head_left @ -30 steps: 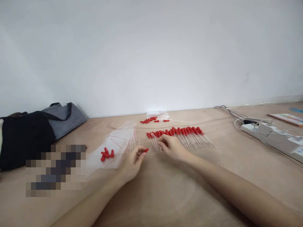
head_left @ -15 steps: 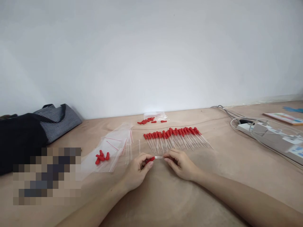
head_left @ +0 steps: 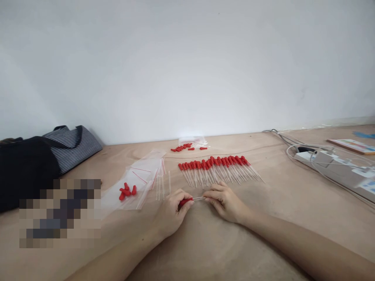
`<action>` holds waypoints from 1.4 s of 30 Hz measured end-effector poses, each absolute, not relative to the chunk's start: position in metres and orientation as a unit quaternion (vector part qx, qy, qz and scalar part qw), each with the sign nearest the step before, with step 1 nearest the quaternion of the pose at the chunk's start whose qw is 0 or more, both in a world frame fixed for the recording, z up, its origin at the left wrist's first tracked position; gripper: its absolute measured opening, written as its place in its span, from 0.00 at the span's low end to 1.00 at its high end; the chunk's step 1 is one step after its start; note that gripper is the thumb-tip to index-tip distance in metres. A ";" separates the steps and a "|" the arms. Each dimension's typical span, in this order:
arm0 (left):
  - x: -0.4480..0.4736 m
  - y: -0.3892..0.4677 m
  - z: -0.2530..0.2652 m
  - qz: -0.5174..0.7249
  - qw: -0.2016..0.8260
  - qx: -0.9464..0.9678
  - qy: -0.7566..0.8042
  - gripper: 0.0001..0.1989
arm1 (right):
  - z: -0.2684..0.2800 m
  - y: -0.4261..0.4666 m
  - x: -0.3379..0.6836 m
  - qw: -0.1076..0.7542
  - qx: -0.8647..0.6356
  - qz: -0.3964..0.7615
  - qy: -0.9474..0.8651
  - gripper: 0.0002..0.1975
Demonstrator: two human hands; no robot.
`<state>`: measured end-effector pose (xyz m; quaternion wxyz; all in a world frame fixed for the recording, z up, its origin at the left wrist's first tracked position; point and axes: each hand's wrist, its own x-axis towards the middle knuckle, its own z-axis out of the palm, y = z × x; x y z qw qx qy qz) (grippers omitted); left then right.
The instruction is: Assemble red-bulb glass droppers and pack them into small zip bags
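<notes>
My left hand (head_left: 172,212) is closed around a red rubber dropper bulb (head_left: 184,202). A clear dropper tube (head_left: 198,198) reaches from the bulb across to my right hand (head_left: 227,205), whose thumb and fingers pinch its other end. Just beyond my hands lies a row of droppers (head_left: 215,163) with red bulbs and clear tips pointing toward me. Several loose clear tubes (head_left: 159,187) rest beyond my left hand. Farther left, loose red bulbs (head_left: 125,191) sit on clear zip bags (head_left: 140,166).
More red bulbs (head_left: 181,147) and a small bag (head_left: 191,139) lie near the wall. A striped bag (head_left: 70,150) and a black bag (head_left: 26,171) stand at the left. On the right are a power strip (head_left: 328,164) with cables and a coloured board (head_left: 353,146).
Both hands stay at the bulb and tube, having shifted only slightly. More of the red bulb shows between my left thumb and fingers. The whole view has moved a little.
</notes>
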<state>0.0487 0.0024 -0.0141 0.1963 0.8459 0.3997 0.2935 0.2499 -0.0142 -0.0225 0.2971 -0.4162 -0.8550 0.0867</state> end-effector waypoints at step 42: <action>0.047 -0.004 -0.008 0.299 0.143 0.877 0.347 0.06 | -0.012 -0.015 0.225 0.257 -0.530 0.295 -0.753 0.11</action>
